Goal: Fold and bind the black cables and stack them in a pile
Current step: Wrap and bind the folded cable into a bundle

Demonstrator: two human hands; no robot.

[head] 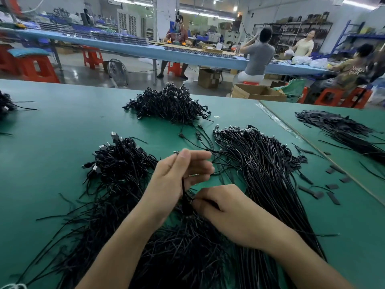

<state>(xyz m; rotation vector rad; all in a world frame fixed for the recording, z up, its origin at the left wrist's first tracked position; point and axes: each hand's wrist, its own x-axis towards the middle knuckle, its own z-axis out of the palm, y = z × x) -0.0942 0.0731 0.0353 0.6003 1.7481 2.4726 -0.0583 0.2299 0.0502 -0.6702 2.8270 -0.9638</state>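
Green matting covers the table (62, 142). The largest item is a long spread of loose black cables (266, 174) lying just right of the right hand, with plugs at the far end. A tangled heap of cables (116, 167) sits just left of the left hand. A pile of bound cables (170, 105) lies well beyond both hands. Thin black strands (177, 251) are massed under the wrists and forearms. Short black strips (333, 197) are scattered well to the right of the right hand.

The left hand (179, 174) has its fingers curled round the upper part of a folded cable (184, 197), held upright above the table. The right hand (225, 207) is just below it and pinches the lower part of the same cable.
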